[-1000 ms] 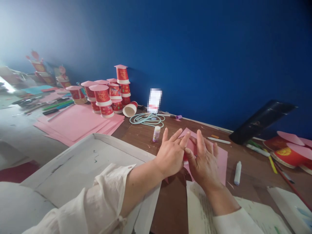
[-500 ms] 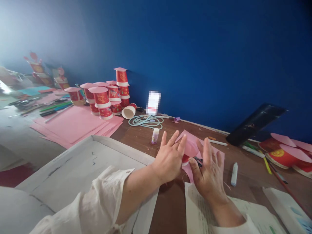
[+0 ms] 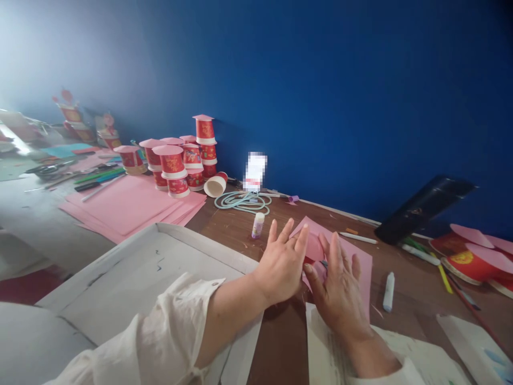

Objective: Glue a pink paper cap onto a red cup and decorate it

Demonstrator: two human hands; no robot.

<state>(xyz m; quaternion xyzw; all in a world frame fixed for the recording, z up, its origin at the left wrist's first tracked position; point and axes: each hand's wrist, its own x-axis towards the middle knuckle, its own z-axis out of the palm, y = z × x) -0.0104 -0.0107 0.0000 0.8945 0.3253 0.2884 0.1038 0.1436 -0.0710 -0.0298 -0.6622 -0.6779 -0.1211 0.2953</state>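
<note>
Over the pink sheet, the left hand and right hand are set side by side, fingers extended and loosely spread, gripping nothing visible. Between them is a pink disc, partly covered. For even handling, keep both palms level and steady the disc from opposite sides. Palm contact cannot be confirmed. By the right thumb, a small dark object is mostly hidden. Farther out, a glue stick stands upright; the lower papers are cut off.

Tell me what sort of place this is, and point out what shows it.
Probably a craft workspace: there are stacked red patterned paper cups with pink tops, a pile of flat pink paper sheets, and what looks like a small white-and-purple glue stick.
</note>
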